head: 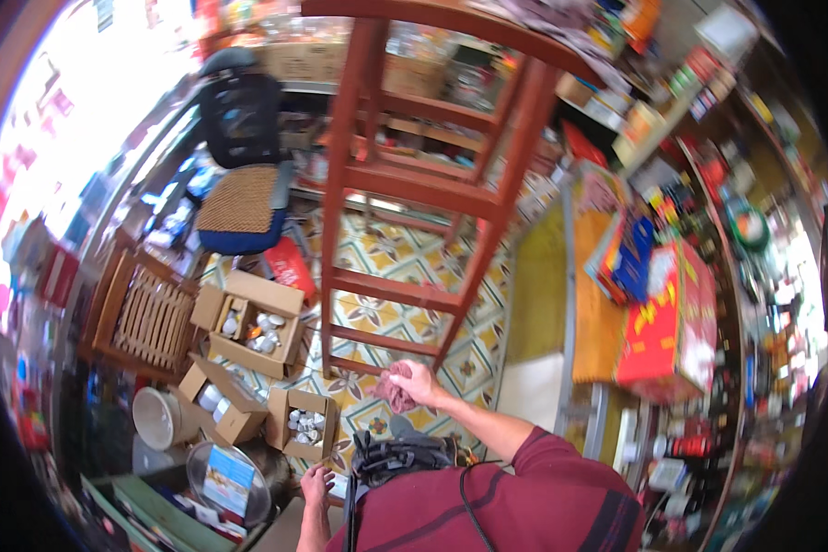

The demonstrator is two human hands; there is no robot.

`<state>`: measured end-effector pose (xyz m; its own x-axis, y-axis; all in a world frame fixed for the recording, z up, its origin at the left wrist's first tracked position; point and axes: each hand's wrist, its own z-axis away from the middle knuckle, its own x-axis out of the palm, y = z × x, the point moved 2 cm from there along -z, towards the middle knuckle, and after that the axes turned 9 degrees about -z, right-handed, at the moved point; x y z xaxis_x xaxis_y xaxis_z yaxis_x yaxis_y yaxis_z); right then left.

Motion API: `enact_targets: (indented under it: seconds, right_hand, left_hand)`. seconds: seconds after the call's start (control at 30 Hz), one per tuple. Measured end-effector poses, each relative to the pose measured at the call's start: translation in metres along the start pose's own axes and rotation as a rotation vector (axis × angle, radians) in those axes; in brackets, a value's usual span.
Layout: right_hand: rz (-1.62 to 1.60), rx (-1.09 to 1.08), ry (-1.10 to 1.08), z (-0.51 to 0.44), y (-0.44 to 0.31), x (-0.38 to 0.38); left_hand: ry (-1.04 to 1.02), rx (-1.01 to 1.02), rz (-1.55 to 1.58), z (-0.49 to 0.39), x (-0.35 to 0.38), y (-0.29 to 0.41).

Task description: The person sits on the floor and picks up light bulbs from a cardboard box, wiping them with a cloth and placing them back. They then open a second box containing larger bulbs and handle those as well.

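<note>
In front of me stands a tall red-brown wooden stepladder [414,190] with several rungs, its feet on the patterned tile floor [366,252]. My right hand [415,383] grips a crumpled mauve cloth [394,388] close to the ladder's lowest rung. Whether the cloth touches the wood, I cannot tell. Down by my left side, my left hand [317,481] holds nothing, its fingers loosely apart. Just beyond it sits an open cardboard box [302,448] with several white-and-silver light bulbs [306,426] inside.
More open boxes, one a larger carton [254,362] of bulbs, crowd the left floor beside a whitish bucket [159,417], a slatted wooden chair [153,317] and an office chair [241,200]. A red carton [662,331] rests on a wooden bench [593,345] at right. Packed shelves line the walls.
</note>
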<state>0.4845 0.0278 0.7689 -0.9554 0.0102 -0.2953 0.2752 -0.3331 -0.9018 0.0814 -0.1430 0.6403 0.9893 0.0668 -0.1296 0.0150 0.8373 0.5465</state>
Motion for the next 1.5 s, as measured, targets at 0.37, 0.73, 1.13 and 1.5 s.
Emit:
enact_targets:
  seconds: [0.37, 0.73, 1.13, 1.5]
  right_hand:
    - [-0.648, 0.145, 0.557, 0.168, 0.006, -0.077]
    - [-0.835, -0.024, 1.220, 0.424, -0.003, -0.283]
    - [0.731, 0.332, 0.968, 0.452, 0.127, -0.326]
    - [0.939, 0.301, 1.153, 0.459, 0.137, -0.320]
  left_hand:
    - [-0.383, 0.184, -0.264, -0.035, 0.024, 0.107]
    - [-0.492, 0.239, -0.572, 0.020, 0.208, 0.163]
    - [-0.878, 0.693, -0.657, 0.189, 0.521, 0.209]
    - [-0.882, 0.783, -0.683, 0.257, 0.722, 0.361]
